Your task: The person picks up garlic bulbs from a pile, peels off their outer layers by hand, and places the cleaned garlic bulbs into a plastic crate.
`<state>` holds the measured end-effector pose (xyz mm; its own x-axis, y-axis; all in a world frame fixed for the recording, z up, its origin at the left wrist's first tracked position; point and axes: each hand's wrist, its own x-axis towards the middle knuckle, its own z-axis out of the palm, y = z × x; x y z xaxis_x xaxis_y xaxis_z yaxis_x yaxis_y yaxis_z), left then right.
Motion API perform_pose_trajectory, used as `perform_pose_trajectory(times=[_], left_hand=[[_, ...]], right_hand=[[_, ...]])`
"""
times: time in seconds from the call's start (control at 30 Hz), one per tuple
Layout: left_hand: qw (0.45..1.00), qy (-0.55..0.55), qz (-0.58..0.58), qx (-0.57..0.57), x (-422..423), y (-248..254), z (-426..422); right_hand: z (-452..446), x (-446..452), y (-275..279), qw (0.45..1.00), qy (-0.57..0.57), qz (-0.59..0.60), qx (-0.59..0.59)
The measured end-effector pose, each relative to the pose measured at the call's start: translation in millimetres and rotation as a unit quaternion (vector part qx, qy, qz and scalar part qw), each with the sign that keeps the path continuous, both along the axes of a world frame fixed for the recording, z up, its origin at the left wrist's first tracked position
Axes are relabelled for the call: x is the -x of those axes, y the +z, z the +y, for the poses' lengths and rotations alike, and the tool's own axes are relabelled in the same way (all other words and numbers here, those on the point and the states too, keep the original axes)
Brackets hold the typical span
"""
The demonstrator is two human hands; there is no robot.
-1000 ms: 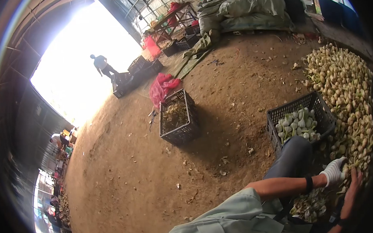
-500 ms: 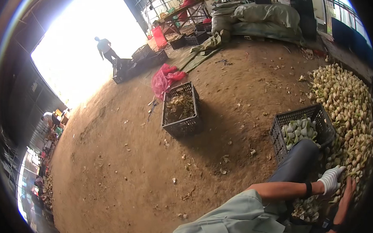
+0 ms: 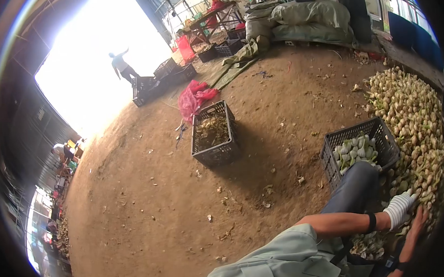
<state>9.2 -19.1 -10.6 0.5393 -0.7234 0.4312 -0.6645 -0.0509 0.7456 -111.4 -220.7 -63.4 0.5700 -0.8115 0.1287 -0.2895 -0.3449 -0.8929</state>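
Note:
My left hand, in a white striped glove with a dark band at the wrist, reaches into the edge of a garlic pile. Its fingers are curled together among the bulbs, and what they hold cannot be made out. Close beside it, my bare right hand has its fingers stretched toward the same bulbs, with a dark strap at the wrist. Beyond my bent knee stands a black plastic crate partly filled with trimmed garlic bulbs. Loose scraps lie below my hands.
Another black crate holding dry scraps stands on the dirt floor, with a pink mesh bag behind it. Stacked sacks and more crates are farther back. One person is in the bright doorway, another bends at far left.
My left hand has moved slightly right and up, deeper into the garlic, its fingers now curled. My right hand has shifted a little right. The person in the doorway has raised an arm.

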Motion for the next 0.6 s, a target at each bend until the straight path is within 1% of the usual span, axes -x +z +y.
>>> perform_pose_trajectory(times=[0.13, 0.17, 0.2, 0.23, 0.27, 0.33, 0.37, 0.43, 0.47, 0.5, 0.53, 0.57, 0.6], left_hand=[[0.999, -0.02, 0.002, -0.04, -8, 5, -12], [0.999, -0.023, -0.007, -0.038, -9, 4, -17], [0.999, -0.027, -0.017, -0.035, -11, 4, -22], [0.999, -0.001, -0.043, 0.0, -9, 6, -25], [0.999, -0.003, -0.04, -0.004, -12, 9, -31], [0.999, -0.032, -0.028, -0.029, -20, 17, -45], [0.999, -0.023, -0.048, -0.001, -22, 20, -50], [0.999, -0.02, -0.05, -0.003, -25, 26, -56], [0.998, -0.016, -0.054, -0.001, -28, 28, -59], [0.998, -0.039, -0.039, -0.018, -36, 22, -71], [0.999, -0.027, -0.023, -0.038, -40, 34, -71], [0.997, -0.052, 0.017, 0.048, -45, 38, -62], [0.996, -0.054, 0.06, 0.042, -53, 43, -56]], right_hand=[[8, -3, 10, 1.0, -0.003, 0.015, -0.021], [13, 7, 23, 0.978, 0.055, 0.141, 0.142], [16, 9, 30, 0.979, 0.055, 0.143, 0.138], [17, 8, 37, 0.969, 0.052, 0.174, 0.166], [14, 8, 38, 0.958, 0.049, 0.206, 0.194], [-3, 10, 26, 0.954, 0.057, 0.215, 0.2], [-16, 10, 13, 0.974, 0.039, 0.158, 0.16], [-51, 5, -20, 0.996, 0.001, 0.041, 0.079], [-73, -3, -38, 0.996, 0.0, 0.044, 0.077], [-98, -15, -60, 0.998, -0.017, 0.014, 0.066], [-115, -24, -75, 0.998, -0.039, -0.013, 0.057], [-134, -12, -84, 0.995, -0.076, -0.036, 0.058], [-82, -26, -28, 0.996, -0.065, -0.043, 0.035]])
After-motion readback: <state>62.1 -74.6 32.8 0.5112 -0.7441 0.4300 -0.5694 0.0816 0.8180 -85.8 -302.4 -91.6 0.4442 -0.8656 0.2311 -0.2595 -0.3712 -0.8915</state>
